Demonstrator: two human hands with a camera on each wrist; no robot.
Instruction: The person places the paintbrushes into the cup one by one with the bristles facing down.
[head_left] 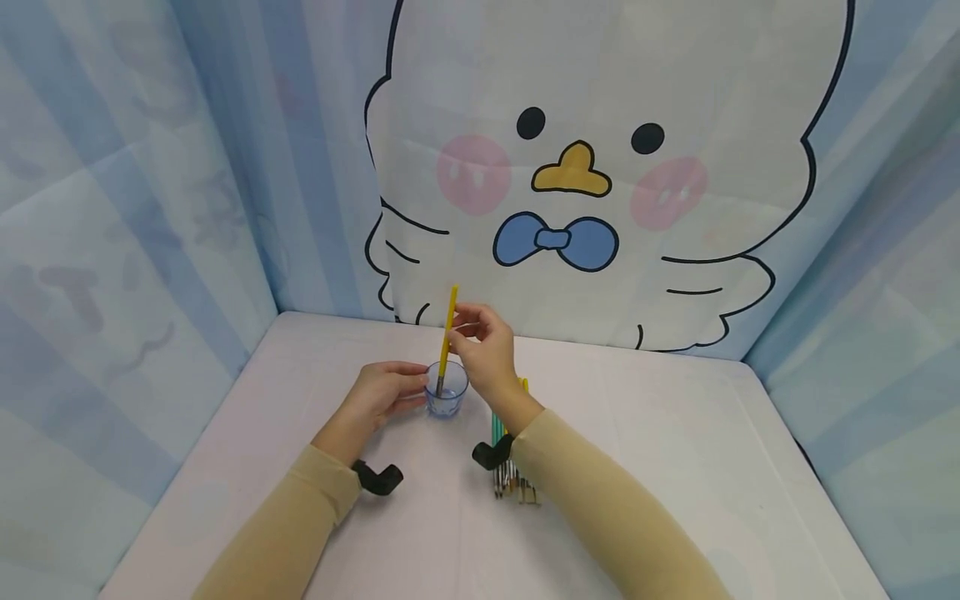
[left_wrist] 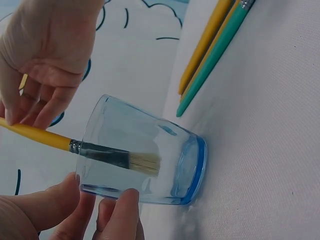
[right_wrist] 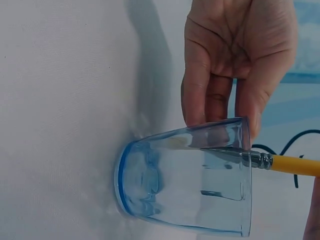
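Note:
A clear bluish glass cup [head_left: 456, 388] stands upright on the white-covered table. My left hand [head_left: 377, 392] holds its left side, thumb near the rim and fingers along the wall. Between thumb and fingers, my right hand [head_left: 487, 354] pinches the yellow handle of a paintbrush [head_left: 448, 325], which points bristles-down into the cup. In the left wrist view, the pale bristles [left_wrist: 144, 163] hang inside the glass, above its thick blue base. The right wrist view shows the brush's metal ferrule [right_wrist: 260, 160] at the rim, close to the left thumb.
Several more paintbrushes [head_left: 498, 429], with teal and yellow handles, lie on the table under the right forearm, partly hidden by it. A curtain with a cartoon bird [head_left: 570, 292] hangs right behind the table's back edge. Striped blue curtains [head_left: 112, 250] flank both sides.

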